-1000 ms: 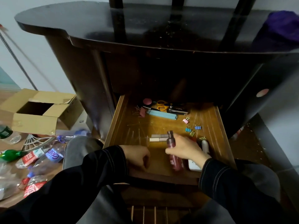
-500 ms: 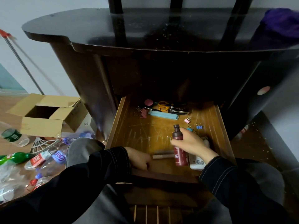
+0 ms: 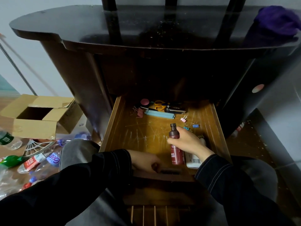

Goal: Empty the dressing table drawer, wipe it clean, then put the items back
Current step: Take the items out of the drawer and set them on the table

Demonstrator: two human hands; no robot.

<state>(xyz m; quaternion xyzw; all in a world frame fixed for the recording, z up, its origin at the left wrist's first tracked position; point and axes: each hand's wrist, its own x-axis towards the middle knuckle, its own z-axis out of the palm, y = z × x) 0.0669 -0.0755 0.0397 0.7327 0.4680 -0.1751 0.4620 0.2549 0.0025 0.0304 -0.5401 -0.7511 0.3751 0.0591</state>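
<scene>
The wooden drawer (image 3: 114, 124) of the dark dressing table (image 3: 146, 26) is pulled out. My right hand (image 3: 187, 142) grips a dark red bottle (image 3: 176, 154) upright near the drawer's front right, with a white bottle (image 3: 193, 159) lying just beside it. At the drawer's front edge my left hand (image 3: 145, 161) has its fingers curled over small dark tubes (image 3: 169, 171). At the back lie yellow scissors (image 3: 158, 105), a light blue clip bar (image 3: 160, 115), a round pink item (image 3: 145, 101), a black case (image 3: 175, 110) and binder clips (image 3: 184, 119).
An open cardboard box (image 3: 37, 118) stands on the floor at left, with several plastic bottles (image 3: 39, 160) and a white fan-shaped piece (image 3: 37, 145) around it. A purple cloth (image 3: 276, 23) sits on the table top at right. My knees flank the drawer.
My right hand stood the red bottle upright from a tilted hold. The small tubes slid from mid-drawer to the front edge under my left hand.
</scene>
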